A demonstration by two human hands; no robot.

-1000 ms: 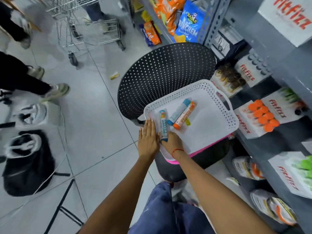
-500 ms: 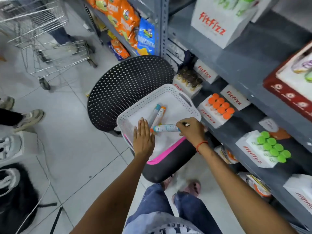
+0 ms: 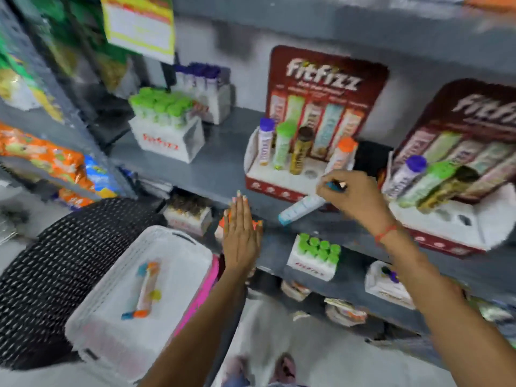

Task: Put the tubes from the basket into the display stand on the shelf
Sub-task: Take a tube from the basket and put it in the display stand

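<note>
My right hand [image 3: 353, 191] grips the blue cap of a pale blue tube [image 3: 301, 209], which hangs slanted just below the front of the red display stand [image 3: 282, 187] on the grey shelf [image 3: 217, 169]. The stand holds purple, green, brown and orange-capped tubes upright, with an empty hole [image 3: 310, 173] between brown and orange. My left hand [image 3: 242, 233] floats flat with fingers together, holding nothing, between the shelf edge and the white basket [image 3: 111, 339]. Two tubes [image 3: 146, 291], one blue-capped and one orange-capped, lie in the basket. The picture is motion-blurred.
The basket rests on a black perforated chair [image 3: 55, 263]. A second red stand [image 3: 452, 224] with tilted tubes sits to the right. White boxes of green-capped tubes [image 3: 164, 129] and purple-capped tubes stand at the left of the shelf. More boxes fill the lower shelf [image 3: 314, 261].
My right hand lifted the blue tube out of the basket and carried it up to the stand. My left hand left the basket rim and rose. The view swung up to the shelf.
</note>
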